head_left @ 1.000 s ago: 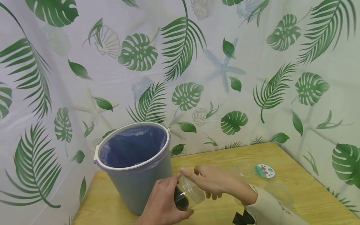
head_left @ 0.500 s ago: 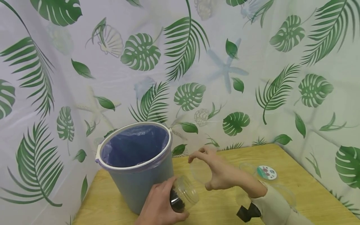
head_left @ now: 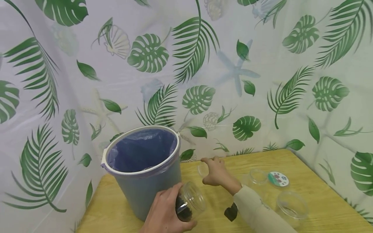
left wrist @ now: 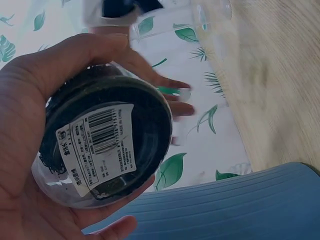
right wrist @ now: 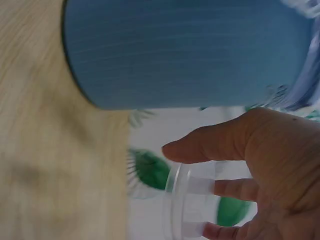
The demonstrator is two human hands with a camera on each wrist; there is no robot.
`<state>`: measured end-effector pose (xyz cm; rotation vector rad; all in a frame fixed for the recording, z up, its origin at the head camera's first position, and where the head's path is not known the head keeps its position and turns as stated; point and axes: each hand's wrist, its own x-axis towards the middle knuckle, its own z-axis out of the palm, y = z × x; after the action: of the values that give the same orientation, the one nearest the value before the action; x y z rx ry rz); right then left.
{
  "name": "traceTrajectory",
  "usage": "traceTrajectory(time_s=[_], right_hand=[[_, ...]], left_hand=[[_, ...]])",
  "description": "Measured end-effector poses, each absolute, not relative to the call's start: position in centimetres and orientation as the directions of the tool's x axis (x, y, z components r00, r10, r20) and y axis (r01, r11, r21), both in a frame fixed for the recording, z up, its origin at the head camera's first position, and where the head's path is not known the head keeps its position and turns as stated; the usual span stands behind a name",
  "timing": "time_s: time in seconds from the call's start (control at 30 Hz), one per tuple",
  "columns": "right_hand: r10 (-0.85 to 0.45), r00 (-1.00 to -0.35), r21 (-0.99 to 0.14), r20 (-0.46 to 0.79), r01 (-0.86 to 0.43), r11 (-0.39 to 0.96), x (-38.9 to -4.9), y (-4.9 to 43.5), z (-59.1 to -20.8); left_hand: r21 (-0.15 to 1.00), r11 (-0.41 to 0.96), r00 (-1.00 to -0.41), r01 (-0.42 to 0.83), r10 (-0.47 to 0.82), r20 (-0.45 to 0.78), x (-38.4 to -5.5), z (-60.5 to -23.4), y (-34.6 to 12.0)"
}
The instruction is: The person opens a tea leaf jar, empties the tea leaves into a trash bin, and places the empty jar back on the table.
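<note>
My left hand (head_left: 163,212) grips a clear jar (head_left: 194,195) with dark contents at its bottom. The jar is tilted, its uncovered mouth facing right. In the left wrist view a white barcode label (left wrist: 100,145) shows on the jar's base, with thumb and fingers wrapped around the side. My right hand (head_left: 217,173) is further back over the table and holds a clear round lid (head_left: 201,169) by its edge. The right wrist view has the thumb on one side of the lid (right wrist: 175,207) and fingers on the other.
A blue-grey bin (head_left: 148,191) with a purple liner stands just left of the jar. On the right of the wooden table (head_left: 317,200) are a clear tub (head_left: 292,213), a clear round ring-like piece (head_left: 258,176) and a disc with a green-and-white flowered top (head_left: 278,179). Leaf-patterned sheeting rises behind.
My right hand has come off the jar with the lid, moving away to the right and then toward the table's back. My left hand keeps the jar tilted beside the bin.
</note>
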<state>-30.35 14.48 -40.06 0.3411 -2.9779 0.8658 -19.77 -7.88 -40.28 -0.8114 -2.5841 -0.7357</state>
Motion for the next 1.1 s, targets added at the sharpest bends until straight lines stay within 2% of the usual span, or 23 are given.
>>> traceTrajectory(time_s=[0.13, 0.23, 0.47, 0.67, 0.77, 0.9, 1.0, 1.1], right_hand=[[-0.170, -0.985, -0.552, 0.036, -0.161, 0.818, -32.1, 14.9, -42.9], [-0.131, -0.991, -0.567, 0.020, -0.119, 0.815, -33.1, 15.3, -44.9], [-0.047, -0.999, -0.630, -0.023, -0.022, 0.776, -33.6, 16.0, -48.6], [-0.022, -0.998, -0.563, -0.054, 0.012, 0.827, -33.3, 16.4, -49.9], [-0.021, -0.998, -0.539, -0.054, 0.011, 0.842, -33.4, 16.6, -49.9], [0.013, -0.998, -0.540, -0.067, 0.047, 0.840, -34.0, 16.6, -49.1], [0.032, -0.998, -0.577, -0.061, 0.061, 0.814, -34.4, 16.3, -46.8], [0.009, -1.000, -0.633, -0.007, 0.012, 0.774, -34.6, 15.6, -43.1]], left_hand=[[0.375, 0.693, -0.772, 0.616, 0.437, 0.461, -19.7, -40.4, -7.9], [0.383, 0.705, -0.789, 0.597, 0.430, 0.438, -19.6, -40.3, -8.0], [0.389, 0.720, -0.809, 0.575, 0.430, 0.400, -19.3, -40.0, -7.9], [0.365, 0.737, -0.811, 0.569, 0.428, 0.400, -19.0, -39.9, -7.9], [0.356, 0.744, -0.811, 0.566, 0.425, 0.402, -18.8, -39.7, -8.0], [0.492, 0.704, -0.859, 0.511, 0.407, 0.310, -18.0, -38.3, -8.2], [0.589, 0.663, -0.884, 0.462, 0.394, 0.251, -16.8, -36.0, -8.5], [0.633, 0.623, -0.882, 0.460, 0.403, 0.245, -15.8, -33.2, -9.2]])
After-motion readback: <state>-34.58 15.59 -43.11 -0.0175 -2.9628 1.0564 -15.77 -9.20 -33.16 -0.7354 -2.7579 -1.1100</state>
